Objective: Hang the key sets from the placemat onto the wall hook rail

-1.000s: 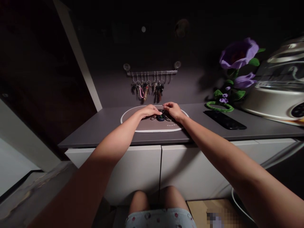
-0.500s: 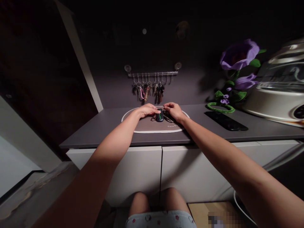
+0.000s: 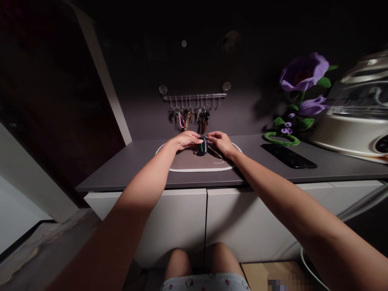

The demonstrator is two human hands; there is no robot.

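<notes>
Between my hands hangs a black key fob [image 3: 202, 146] with green lettering, just above the brown mat [image 3: 194, 162] with a white rim. My left hand [image 3: 187, 140] is closed on the fob's left side, thumb against its top. My right hand [image 3: 220, 142] pinches at the fob's upper right end, where a small metal piece shows. Below the right fingers hangs a dark strap [image 3: 214, 151] with pale lettering. A bit of metal shows left of the fob, too small to name. What lies under the left fingers is hidden.
A clear hook rail [image 3: 195, 96] on the dark wall carries several bunches of keys [image 3: 203, 114]. To the right are a black phone [image 3: 287, 156], a purple flower decoration [image 3: 304, 72] with a green ring base, and a cream appliance [image 3: 354, 125]. White cabinet doors [image 3: 176, 222] stand below the counter.
The fob has turned slightly and shifted a little left between my hands. My right fingers have moved in to its upper end. The view has tipped up slightly.
</notes>
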